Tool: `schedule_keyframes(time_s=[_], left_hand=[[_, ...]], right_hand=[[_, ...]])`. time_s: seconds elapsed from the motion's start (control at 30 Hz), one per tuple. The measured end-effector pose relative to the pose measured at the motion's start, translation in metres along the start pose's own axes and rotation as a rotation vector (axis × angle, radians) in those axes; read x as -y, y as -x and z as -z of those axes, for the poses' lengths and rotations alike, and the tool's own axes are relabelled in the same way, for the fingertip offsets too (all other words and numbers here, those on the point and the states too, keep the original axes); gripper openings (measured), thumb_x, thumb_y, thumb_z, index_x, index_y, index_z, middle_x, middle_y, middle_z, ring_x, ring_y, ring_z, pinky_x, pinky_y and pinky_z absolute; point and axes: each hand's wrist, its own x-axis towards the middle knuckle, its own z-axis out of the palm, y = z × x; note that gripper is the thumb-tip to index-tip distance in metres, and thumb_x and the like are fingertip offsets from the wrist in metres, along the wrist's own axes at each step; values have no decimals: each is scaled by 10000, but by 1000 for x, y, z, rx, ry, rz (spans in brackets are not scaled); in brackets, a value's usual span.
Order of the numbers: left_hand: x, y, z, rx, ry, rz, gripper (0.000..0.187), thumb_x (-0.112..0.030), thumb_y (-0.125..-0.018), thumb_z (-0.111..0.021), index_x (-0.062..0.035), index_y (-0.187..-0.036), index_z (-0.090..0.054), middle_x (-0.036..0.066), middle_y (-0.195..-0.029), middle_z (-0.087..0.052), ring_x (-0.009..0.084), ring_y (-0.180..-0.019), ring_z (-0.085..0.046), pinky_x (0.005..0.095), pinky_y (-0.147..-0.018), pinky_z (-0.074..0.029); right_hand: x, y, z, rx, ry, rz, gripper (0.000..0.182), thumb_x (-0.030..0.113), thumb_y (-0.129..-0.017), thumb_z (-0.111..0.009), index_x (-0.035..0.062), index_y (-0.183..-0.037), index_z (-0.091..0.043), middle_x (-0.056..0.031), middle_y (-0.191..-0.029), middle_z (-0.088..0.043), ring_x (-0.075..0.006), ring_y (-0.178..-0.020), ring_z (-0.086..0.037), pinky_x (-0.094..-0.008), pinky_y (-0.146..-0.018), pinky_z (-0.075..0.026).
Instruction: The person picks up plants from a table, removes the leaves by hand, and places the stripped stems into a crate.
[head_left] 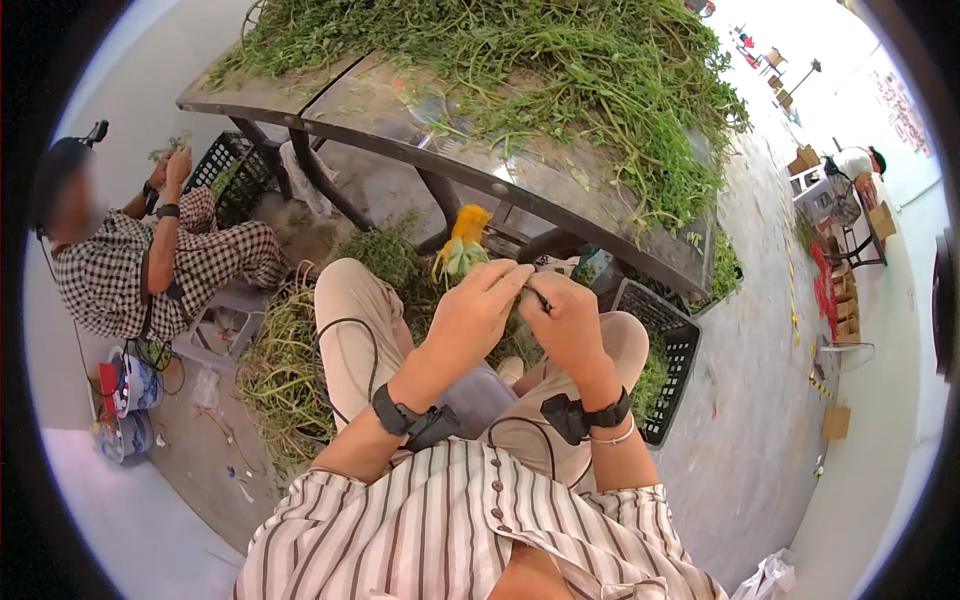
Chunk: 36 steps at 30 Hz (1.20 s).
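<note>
- Left hand (478,308), mid-frame: fingers round a yellow-green bunch (464,245), bottom hidden.
- Right hand (566,322): fingers pinched on something dark (542,299), too small to tell.

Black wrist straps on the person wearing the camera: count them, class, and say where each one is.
2. One strap is around the left wrist; the other strap is around the right wrist, just above a thin bracelet.
</note>
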Motion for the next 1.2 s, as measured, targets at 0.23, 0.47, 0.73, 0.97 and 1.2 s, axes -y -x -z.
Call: schedule_keyframes(time_s=[0.23, 0.47, 0.73, 0.97, 1.2], left_hand=[[7, -3, -10, 34, -12, 20, 264, 11, -791, -571, -9, -1054, -586, 150, -990, -586, 337, -909, -579, 386, -764, -489], [12, -1, -12, 95, 31, -6, 215, -19, -797, -577, 0, -1011, -589, 151, -936, -597, 344, -797, -593, 378, -680, -498], [11, -3, -7, -29, 166, 81, 178, -39, -791, -575, 11, -956, -617, 154, -848, -593, 339, -730, -578, 383, -655, -477], [29, -25, 13, -87, 86, 122, 165, -70, -825, -575, -4, -964, -636, 114, -877, -623, 288, -877, -548, 371, -789, -434], [61, -80, 29, -206, 268, 359, 185, -141, -903, -510, 24, -966, -564, 157, -792, -567, 275, -720, -507, 348, -700, -428]], right_hand=[[-8, 8, -4, -42, 39, -60, 60, 41, -738, -584, -1, -776, -564, -168, -741, -572, -361, -683, -570, -380, -596, -468], [-7, 10, 0, -93, -26, -45, 76, 29, -744, -569, -18, -803, -580, -172, -759, -585, -352, -670, -572, -374, -606, -467], [-4, 9, 5, -77, -339, -278, 93, 31, -808, -527, -30, -850, -583, -88, -697, -582, -159, -605, -530, -302, -586, -434], [-15, 7, 3, -92, -276, -329, 223, 124, -898, -520, -13, -1050, -607, -136, -902, -645, -176, -806, -581, -295, -770, -454], [-20, 13, 7, -68, -252, -333, 240, 137, -915, -514, -3, -1089, -602, -125, -917, -639, -157, -808, -566, -285, -779, -445]])
